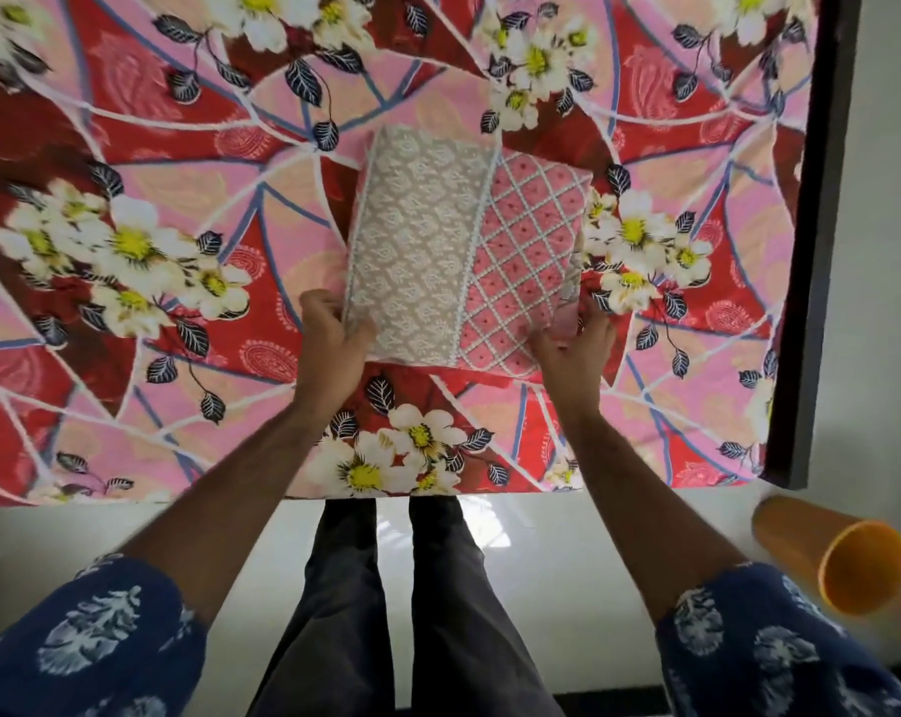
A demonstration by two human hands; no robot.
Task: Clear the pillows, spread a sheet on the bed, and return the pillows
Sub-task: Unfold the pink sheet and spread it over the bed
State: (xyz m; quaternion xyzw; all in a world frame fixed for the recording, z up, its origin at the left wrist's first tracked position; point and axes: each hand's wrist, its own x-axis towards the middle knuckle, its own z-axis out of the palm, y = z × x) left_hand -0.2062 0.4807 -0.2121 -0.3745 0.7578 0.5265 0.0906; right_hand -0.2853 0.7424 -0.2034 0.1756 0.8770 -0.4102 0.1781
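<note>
A folded sheet (453,251), beige with a white leaf print on its left half and pink with a white lattice on its right half, lies on the bed. My left hand (329,333) grips its near left corner. My right hand (572,349) grips its near right corner, fingers curled under the edge. The bed (128,302) under it is covered by a red and pink cloth with white flowers and dark leaves. No pillow is in view.
A dark bed frame (810,251) runs down the right side. An orange plastic cup-shaped bin (836,556) lies on its side on the white floor at right. My legs (386,613) stand against the bed's near edge.
</note>
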